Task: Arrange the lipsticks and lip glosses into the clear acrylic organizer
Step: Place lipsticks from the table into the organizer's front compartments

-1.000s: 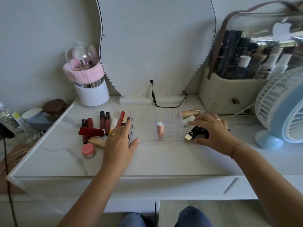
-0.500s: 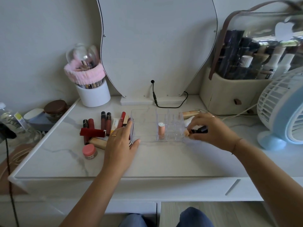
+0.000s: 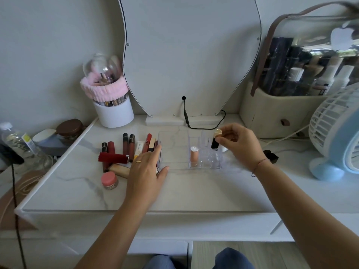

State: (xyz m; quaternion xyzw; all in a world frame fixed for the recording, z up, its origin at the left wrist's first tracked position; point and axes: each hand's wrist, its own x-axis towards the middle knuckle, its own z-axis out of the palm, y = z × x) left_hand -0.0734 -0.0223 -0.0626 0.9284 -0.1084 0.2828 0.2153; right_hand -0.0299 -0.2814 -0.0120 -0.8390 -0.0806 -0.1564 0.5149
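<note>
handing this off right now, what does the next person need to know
Left hand: fingers straight, resting against the organizer's left end.
Right hand: grip pinches a black and gold lipstick upright at the small slots, not yet let go.
Done: one peach tube stands in a slot.
Left: seat the held lipstick, then load the pile of lipsticks and glosses lying left of the organizer.
A small black item lies right of it; unclear what.

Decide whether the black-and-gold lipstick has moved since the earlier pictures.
Yes. The black-and-gold lipstick lay on the tabletop right of the clear organizer; now the right hand holds it upright at the organizer's right-hand slots: up and leftward.
</note>
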